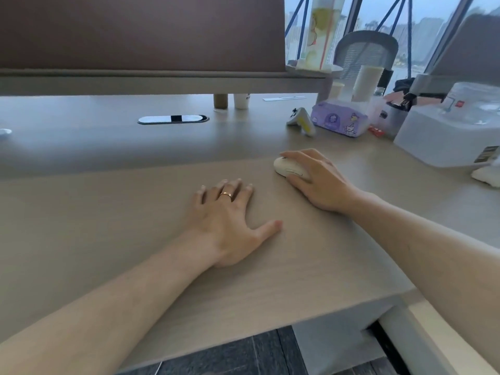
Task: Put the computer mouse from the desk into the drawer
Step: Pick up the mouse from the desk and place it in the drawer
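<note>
The right hand curls its fingers over the small cream-white plastic computer mouse, gripping it where it sits on the pale wood-grain surface, right of centre. The left hand, wearing a gold ring, lies flat and empty with fingers spread, nearer and to the left. Farther right stand a purple tissue pack and a translucent plastic box.

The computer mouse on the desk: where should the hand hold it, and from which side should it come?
Probably from above, palm over its rounded back, thumb and fingers pinching the two long sides. The computer mouse lies flat on the desk, low and smooth, so only its sides offer purchase. The right hand already covers it this way; the left hand lies flat on the desk.
</note>
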